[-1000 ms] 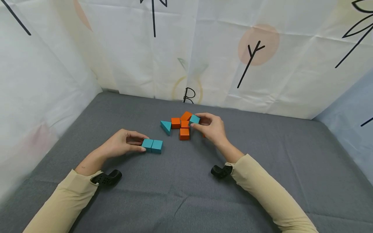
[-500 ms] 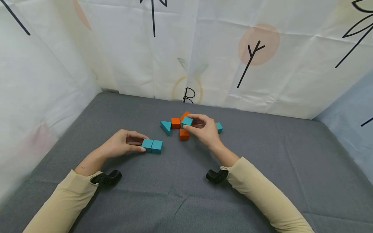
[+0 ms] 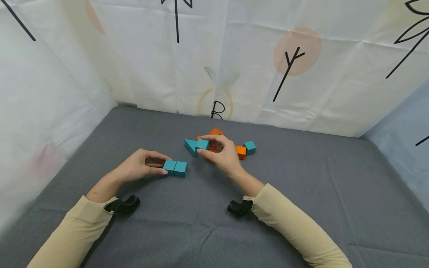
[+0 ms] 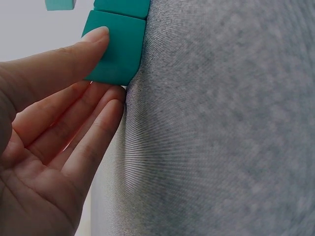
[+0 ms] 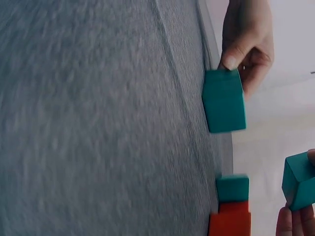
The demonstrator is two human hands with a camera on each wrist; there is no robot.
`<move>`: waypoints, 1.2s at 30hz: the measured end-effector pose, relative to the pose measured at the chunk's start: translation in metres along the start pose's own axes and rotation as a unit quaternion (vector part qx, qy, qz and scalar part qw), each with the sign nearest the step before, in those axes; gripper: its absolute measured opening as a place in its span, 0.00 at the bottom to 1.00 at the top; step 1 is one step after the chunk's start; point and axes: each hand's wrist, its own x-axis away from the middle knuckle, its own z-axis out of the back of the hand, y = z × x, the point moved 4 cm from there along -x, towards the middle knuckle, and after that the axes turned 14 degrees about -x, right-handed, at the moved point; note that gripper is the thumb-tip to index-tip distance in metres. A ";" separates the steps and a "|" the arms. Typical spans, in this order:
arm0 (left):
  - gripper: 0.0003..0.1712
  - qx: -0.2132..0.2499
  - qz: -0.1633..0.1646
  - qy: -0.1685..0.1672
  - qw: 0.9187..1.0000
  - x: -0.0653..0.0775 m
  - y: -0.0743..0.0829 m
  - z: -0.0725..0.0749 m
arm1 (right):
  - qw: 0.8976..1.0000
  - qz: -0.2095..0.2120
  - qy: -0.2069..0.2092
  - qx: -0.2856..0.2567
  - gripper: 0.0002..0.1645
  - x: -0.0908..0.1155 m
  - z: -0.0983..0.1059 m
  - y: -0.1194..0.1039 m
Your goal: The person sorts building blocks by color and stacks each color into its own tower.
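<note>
Pinching a teal cube point(image 3: 202, 144) in the right hand point(image 3: 223, 152), with grip parted only to cube width, raised above the worktop point(image 3: 187, 203) in front of a teal triangle point(image 3: 189, 144). Grasping another cube point(image 3: 170, 166) on the worktop with the left hand point(image 3: 140, 164), grip similarly narrow, butted against a third cube point(image 3: 181, 168).

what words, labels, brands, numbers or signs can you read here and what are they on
No certain words, labels, brands or numbers.
"R": a black mark low on the curtain resembles this letter, but may be only part of a drawing.
None on the visible faces of the blocks.
On the black wrist pieces, no lettering can be made out.
</note>
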 end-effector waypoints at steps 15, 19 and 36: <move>0.24 0.002 -0.003 -0.002 1.000 -0.003 0.002 -0.001 | 0.999 -0.024 -0.045 0.015 0.23 0.004 -0.029 0.003; 0.24 0.000 -0.008 -0.004 1.000 -0.003 0.003 -0.002 | 0.997 -0.031 -0.064 0.027 0.22 0.004 -0.036 0.005; 0.27 0.017 -0.014 -0.017 1.000 -0.004 0.004 -0.003 | 0.991 -0.051 -0.108 0.059 0.21 0.004 -0.056 0.009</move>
